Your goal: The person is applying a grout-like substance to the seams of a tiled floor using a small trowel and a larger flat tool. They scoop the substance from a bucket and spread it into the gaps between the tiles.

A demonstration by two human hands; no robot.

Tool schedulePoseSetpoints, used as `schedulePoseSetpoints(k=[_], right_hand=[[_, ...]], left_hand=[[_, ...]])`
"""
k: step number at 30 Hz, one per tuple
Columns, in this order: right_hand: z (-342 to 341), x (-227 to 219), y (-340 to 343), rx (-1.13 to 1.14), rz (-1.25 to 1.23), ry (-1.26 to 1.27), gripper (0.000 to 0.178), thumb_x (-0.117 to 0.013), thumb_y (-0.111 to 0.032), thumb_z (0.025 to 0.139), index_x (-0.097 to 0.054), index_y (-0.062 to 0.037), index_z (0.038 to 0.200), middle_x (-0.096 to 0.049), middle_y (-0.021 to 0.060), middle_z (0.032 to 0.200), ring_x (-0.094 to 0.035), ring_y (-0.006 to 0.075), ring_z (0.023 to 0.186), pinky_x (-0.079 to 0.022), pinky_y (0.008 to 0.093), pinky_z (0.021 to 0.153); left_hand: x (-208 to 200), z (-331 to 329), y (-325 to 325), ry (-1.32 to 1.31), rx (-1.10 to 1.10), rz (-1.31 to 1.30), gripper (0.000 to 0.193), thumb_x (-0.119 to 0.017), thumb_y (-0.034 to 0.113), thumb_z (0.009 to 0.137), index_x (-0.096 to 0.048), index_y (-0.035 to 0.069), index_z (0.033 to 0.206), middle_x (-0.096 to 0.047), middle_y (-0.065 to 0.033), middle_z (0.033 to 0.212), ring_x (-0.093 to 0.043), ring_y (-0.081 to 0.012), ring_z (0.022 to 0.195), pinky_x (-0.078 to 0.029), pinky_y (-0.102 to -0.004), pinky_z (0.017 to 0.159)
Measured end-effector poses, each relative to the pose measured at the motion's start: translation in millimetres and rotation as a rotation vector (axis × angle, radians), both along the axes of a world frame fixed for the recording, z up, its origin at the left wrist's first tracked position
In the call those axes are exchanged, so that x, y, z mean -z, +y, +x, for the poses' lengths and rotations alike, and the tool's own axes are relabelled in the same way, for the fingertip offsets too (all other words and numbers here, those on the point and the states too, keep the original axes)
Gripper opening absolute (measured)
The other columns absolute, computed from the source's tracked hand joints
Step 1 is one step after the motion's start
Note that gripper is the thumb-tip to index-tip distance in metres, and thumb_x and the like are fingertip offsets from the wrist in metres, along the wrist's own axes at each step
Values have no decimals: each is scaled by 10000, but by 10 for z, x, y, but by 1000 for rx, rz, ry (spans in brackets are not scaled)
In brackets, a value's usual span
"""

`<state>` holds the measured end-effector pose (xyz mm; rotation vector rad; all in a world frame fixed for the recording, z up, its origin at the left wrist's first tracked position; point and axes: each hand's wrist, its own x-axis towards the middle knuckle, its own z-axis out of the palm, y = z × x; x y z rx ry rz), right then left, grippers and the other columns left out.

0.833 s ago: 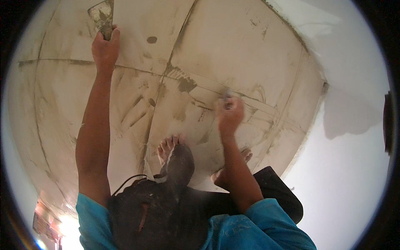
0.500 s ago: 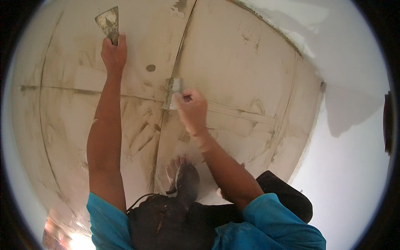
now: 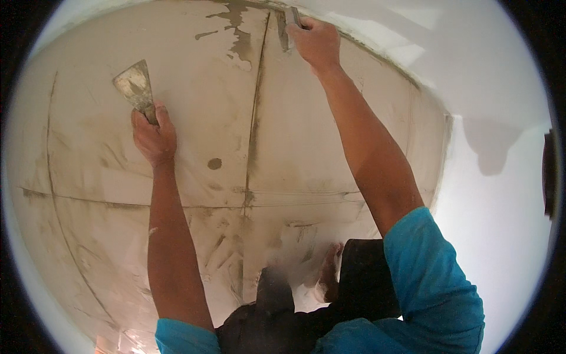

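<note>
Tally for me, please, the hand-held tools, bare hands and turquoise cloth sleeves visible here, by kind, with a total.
Hand-held tools: 2 (stained scraper with a flared blade, in the left hand; grey tool with a straight edge, in the right hand)
Bare hands: 2 (one left, one right)
Turquoise cloth sleeves: 2 (left sleeve, right sleeve)
Total: 6

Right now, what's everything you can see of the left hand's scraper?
The scraper has a flat, metal-looking blade, yellowish with dark grime, flaring to a wide edge. The left hand's grip wraps its dark handle, hiding most of it. The blade points up and left in the picture, against the beige floor; whether they touch is unclear.
</note>
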<state>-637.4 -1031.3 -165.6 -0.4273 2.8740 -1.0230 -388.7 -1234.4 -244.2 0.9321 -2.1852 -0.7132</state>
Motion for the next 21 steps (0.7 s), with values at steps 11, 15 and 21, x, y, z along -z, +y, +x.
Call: schedulePoseSetpoints(k=[11,15,21], right_hand=[[-91,744,-819,-241,358,486,252,-627,-258,793,-686,-54,928,-624,131,837,-619,296,823,-490,424,756],[-7,138,-695,-309,256,281,208,-634,-209,805,-680,-60,942,-639,133,908,-615,293,890,-490,408,783],[-513,-31,-928,-747,144,532,315,-582,-154,849,-613,-96,1157,-618,147,1005,-568,330,970,-453,422,851]], left_hand=[[-42,-28,-1,-23,-13,-31,302,-615,234,854,-519,-48,901,-540,-232,912,-531,-438,826,-433,-483,714],[-48,30,-4,-134,-16,123,396,-612,243,860,-515,-106,1017,-549,-288,1031,-537,-460,944,-451,-487,812],[123,53,10,-147,-18,-96,482,-617,234,857,-473,-150,1110,-523,-324,1117,-525,-466,1025,-447,-475,895]])
